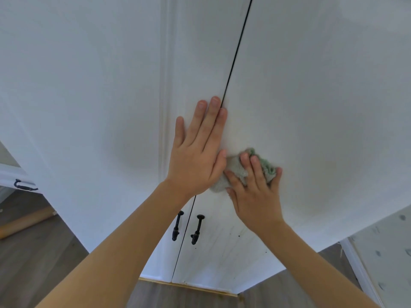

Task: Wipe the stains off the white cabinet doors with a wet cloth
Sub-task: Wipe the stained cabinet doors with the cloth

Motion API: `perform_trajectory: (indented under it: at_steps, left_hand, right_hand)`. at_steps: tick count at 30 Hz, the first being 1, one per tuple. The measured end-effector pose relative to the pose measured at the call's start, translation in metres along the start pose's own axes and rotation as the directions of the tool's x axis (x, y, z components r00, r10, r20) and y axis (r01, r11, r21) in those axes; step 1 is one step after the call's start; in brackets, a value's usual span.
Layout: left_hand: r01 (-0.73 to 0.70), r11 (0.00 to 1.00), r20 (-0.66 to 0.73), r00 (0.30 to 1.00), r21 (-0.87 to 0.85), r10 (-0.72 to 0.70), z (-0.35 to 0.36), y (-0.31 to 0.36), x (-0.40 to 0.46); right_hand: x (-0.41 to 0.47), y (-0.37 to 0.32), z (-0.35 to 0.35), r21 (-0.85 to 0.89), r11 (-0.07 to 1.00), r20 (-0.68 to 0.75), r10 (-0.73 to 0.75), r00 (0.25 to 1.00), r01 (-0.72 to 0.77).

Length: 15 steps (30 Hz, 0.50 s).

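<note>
The person's right hand [255, 192] presses a bunched grey-and-green cloth [239, 170] against the right cabinet door [311, 96], its grip curled over the cloth with the thumb hooked round the cloth's right edge. Just left of that grip, the left hand [198, 156] lies flat on the left cabinet door [100, 96], fingers straight and together, clamped on nothing; its thumb side touches the cloth and its longest fingertips reach the dark seam [235, 52] between the two doors. Below both hands, two dark handles [188, 227] hang on either side of the seam, one on each door. Small dark specks [239, 236] dot the right door below the right wrist, near its handle. Far left of the left hand another dark handle [24, 185] shows on a separate white panel, above a wooden floor [40, 252].
</note>
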<state>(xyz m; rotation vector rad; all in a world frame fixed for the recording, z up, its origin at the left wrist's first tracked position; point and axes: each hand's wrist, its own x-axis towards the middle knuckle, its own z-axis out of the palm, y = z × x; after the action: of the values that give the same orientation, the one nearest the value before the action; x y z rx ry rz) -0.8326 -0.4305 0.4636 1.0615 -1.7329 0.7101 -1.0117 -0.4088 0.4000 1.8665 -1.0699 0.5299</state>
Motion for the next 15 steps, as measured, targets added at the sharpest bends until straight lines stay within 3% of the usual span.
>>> perform_trajectory:
  at_steps: [3,10,15]
  left_hand:
    - [-0.014,1.000,0.007,1.000,0.010,0.014,0.005,-0.001,-0.005]
    - [0.004,0.999,0.002,1.000,0.033,-0.004,0.009,-0.001,-0.006]
    - [-0.018,0.998,0.019,1.000,0.055,0.017,0.010,-0.003,-0.008]
  right_hand:
    - [-0.035,-0.017,0.022,-0.038,0.994,0.060,-0.101,0.993,0.103]
    - [-0.073,-0.040,0.044,0.050,0.969,0.176,-0.248,0.953,0.243]
    - [-0.091,-0.028,0.048,-0.037,0.895,0.263,-0.421,0.868,0.445]
